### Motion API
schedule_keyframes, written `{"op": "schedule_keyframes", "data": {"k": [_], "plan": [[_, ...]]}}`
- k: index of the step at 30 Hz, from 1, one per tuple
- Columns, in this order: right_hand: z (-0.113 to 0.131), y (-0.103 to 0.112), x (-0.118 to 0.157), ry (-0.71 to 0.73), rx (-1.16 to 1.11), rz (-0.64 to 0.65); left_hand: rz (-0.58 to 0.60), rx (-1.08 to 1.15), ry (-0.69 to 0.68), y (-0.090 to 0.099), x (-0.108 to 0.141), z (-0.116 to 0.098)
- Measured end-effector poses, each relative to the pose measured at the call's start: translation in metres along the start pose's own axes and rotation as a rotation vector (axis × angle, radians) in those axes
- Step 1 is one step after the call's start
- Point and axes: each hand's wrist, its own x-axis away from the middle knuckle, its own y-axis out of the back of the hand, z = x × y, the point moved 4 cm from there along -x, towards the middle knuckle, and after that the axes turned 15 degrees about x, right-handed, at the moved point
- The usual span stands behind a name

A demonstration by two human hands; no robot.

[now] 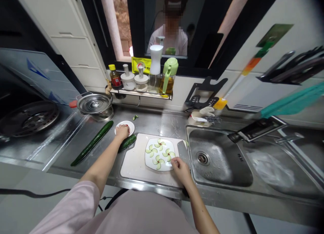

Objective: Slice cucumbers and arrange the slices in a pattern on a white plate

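Observation:
My left hand (122, 132) reaches into a small white dish (132, 126), its fingers bent down and pressed together among small red pieces. Whatever lies between the fingertips is hidden. Against the right rim of a square white plate (152, 165), my right hand (180, 169) is curled with the fingertips together; I cannot see what they hold, if anything. Several pinwheel flowers of cucumber slices (159, 161) lie on the plate, with red bits at some centres. Beneath it is a pale cutting board (134, 159). A cut cucumber (128, 142) sits beside the board, below my left wrist.
A whole cucumber (92, 143) lies at left, near a lidded steel pot (95, 104). A knife (182, 149) rests on the board's right side, close to the sink (217, 173). Seasoning jars (128, 81) and an oil bottle (169, 77) stand on the wall rack.

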Motion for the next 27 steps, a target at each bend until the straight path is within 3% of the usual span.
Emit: {"op": "schedule_keyframes", "data": {"k": [19,27], "plan": [[-0.002,0.003,0.015,-0.011,-0.003,-0.028,-0.046,0.034,0.022,-0.01,-0.007,0.0],[-0.004,0.001,0.015,0.005,0.006,-0.047,-0.145,0.324,0.07,-0.011,-0.012,0.014]]}}
